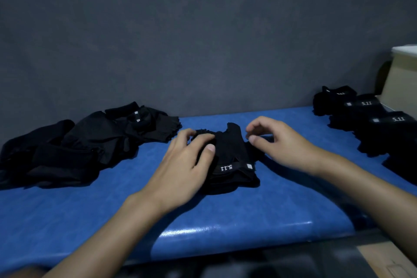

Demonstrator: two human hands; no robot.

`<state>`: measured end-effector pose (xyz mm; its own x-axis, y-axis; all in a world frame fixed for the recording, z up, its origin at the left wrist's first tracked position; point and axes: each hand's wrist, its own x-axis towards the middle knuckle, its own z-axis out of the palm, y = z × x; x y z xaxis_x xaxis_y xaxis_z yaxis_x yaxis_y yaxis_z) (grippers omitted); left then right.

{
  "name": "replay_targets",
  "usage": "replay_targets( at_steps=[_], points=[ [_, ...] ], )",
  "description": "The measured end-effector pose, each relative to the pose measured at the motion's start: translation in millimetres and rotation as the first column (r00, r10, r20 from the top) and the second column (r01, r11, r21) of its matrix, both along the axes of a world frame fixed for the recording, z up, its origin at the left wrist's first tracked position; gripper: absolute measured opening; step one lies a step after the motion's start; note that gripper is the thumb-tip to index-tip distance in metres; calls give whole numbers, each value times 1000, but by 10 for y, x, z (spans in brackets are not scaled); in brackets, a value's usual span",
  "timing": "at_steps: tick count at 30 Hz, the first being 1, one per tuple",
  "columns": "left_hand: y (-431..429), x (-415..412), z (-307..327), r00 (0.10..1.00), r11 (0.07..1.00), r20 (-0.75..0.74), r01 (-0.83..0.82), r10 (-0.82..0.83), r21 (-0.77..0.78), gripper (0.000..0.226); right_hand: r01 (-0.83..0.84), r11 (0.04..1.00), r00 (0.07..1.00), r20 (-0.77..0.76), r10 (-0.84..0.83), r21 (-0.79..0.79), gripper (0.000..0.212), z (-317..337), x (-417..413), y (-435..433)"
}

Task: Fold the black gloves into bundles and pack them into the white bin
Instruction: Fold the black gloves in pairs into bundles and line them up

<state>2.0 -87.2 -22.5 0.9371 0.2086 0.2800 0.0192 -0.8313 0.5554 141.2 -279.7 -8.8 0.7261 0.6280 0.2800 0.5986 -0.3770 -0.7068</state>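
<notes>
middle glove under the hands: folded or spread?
Partly folded: glove lies doubled on the blue table, 5.11 strap on top, left hand pressing it; right hand at its edge, grip unclear.

This looks like a small packing workstation: a blue padded counter (225, 221) against a bare dark grey wall (203, 29), a loose heap of black gloves (90, 142) left of the left hand (180, 171), and matching labelled bundles (372, 119) right of the right hand (284, 144).
</notes>
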Motion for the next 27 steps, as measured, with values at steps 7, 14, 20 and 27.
replay_targets(
  at_steps=[7, 14, 20, 27],
  points=[
    [49, 51, -16, 997, 996, -39, -57, 60, 67, 45, -89, 996, 994, -58, 89, 0, 17, 36, -99, 61],
    [15, 25, -4, 999, 997, -19, -50, 51, 52, 38, -145, 965, 967, -177, 185, 219, 31, 138, -191, 136],
    [15, 19, -15, 996, 992, -52, -69, 75, 110, 44, -102, 990, 989, -102, 111, 95, 38, 24, -109, 182],
    [22, 56, -5, 997, 993, 74, -20, 11, 117, 61, 52, 997, 995, -86, -46, 64, 13, 53, 25, 114]
  ],
)
